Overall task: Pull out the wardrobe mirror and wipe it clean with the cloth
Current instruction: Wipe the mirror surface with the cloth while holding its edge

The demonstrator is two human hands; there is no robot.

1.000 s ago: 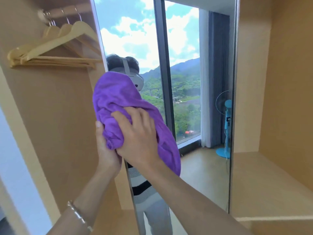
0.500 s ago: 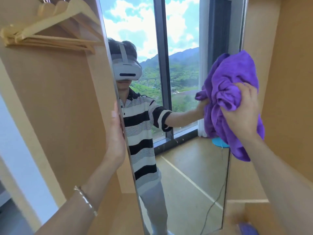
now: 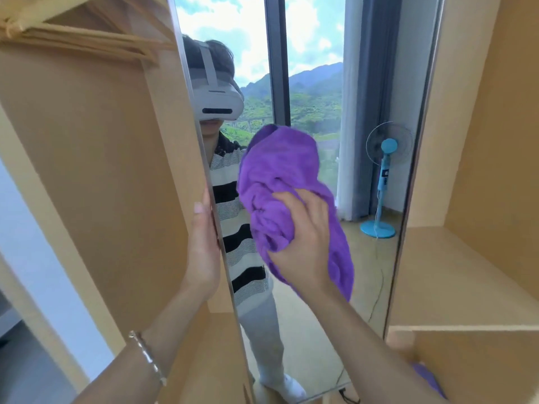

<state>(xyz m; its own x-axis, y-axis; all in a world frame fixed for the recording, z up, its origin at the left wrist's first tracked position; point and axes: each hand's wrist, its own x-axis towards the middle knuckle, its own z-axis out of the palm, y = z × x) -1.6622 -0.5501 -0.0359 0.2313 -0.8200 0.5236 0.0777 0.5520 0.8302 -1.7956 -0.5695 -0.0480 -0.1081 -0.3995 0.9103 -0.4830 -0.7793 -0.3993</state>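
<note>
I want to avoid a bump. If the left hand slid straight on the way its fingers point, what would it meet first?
The left hand points up along the left edge of the mirror. That way looks free up to the hangers, whose tips may reach the edge; depth is unclear.

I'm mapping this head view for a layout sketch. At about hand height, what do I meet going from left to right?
Going right: wardrobe side panel → left hand → purple cloth → reflected blue fan → mirror's right edge → wardrobe shelf.
</note>
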